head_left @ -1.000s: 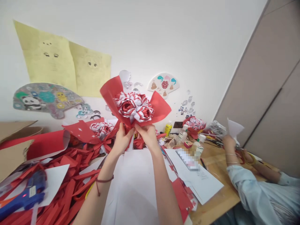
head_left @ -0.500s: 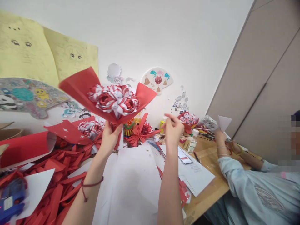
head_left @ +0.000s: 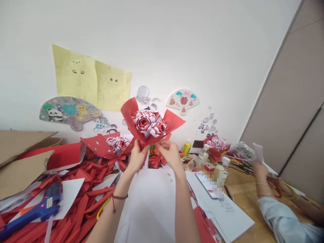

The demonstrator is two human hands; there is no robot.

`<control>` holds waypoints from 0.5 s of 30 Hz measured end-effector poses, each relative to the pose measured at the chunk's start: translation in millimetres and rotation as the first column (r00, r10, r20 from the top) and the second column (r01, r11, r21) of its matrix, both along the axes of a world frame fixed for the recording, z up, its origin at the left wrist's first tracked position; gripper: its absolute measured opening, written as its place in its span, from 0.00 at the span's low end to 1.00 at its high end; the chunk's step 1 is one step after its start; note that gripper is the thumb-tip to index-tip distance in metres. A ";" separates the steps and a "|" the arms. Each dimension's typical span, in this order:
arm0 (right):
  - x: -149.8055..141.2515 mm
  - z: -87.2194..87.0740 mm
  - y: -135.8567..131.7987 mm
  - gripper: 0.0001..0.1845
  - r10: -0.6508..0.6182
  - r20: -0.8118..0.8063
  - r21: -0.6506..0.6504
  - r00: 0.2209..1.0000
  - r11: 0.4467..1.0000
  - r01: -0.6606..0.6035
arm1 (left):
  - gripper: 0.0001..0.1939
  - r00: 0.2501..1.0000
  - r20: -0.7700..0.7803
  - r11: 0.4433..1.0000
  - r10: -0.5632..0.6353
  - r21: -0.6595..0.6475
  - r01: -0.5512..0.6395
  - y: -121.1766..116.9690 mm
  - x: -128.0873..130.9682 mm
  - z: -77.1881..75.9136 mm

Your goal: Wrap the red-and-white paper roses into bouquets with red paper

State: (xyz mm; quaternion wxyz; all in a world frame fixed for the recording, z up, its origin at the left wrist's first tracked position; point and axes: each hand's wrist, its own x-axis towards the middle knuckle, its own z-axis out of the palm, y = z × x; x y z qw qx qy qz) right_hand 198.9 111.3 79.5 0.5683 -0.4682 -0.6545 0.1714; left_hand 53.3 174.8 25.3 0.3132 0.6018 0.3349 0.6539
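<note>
I hold up a paper bouquet of red-and-white folded roses wrapped in red paper, in front of the wall. My left hand is closed around the narrow base of the wrap. My right hand is back at the base beside it, fingers curled and pinching the red paper there. A red paper bow stands on the table just behind my hands.
A second bouquet lies left of my hands among red paper strips. A blue glue gun rests at the lower left. White sheets, a phone, bottles. Another person's hand works at the right.
My right hand, which had lifted away to the right, has returned to the bouquet's base. The bouquet has moved back toward the centre; the view shifted right and up.
</note>
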 end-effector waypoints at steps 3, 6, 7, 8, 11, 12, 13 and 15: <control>-11.2 -0.9 1.4 0.15 -0.017 0.028 0.001 0.999 1.000 0.017 | 0.21 1.000 -0.001 1.000 -0.014 0.013 0.014 0.6 -0.2 -0.7; -23.5 -2.8 2.5 0.20 -0.001 0.018 -0.008 1.000 1.000 0.001 | 0.20 1.000 0.007 1.000 -0.015 0.015 0.015 -1.1 0.3 -0.5; -27.0 -3.9 3.5 0.21 -0.003 0.019 0.005 1.000 1.000 0.003 | 0.20 1.000 -0.001 1.000 -0.013 0.014 0.013 -2.1 0.6 -0.3; -30.0 -5.4 4.9 0.21 -0.012 0.022 0.020 1.000 1.000 0.012 | 0.19 1.000 -0.012 1.000 -0.010 0.013 0.010 -3.3 0.7 0.1; -35.3 -10.9 11.5 0.22 -0.060 0.012 0.057 0.998 0.997 0.059 | 0.18 0.999 -0.054 1.000 0.001 0.007 -0.001 -6.4 0.8 1.4; -36.0 -12.7 13.7 0.22 -0.071 -0.002 0.062 0.997 0.996 0.071 | 0.18 0.998 -0.062 1.000 0.006 0.007 -0.006 -6.8 0.9 1.8; -36.4 -14.2 15.5 0.22 -0.075 -0.015 0.065 0.997 0.995 0.076 | 0.17 0.998 -0.064 1.000 0.010 0.010 -0.009 -6.7 1.1 1.9; -36.4 -16.3 17.9 0.21 -0.066 -0.043 0.063 0.997 0.996 0.069 | 0.18 0.999 -0.049 1.000 0.001 0.019 0.000 -5.1 1.7 1.6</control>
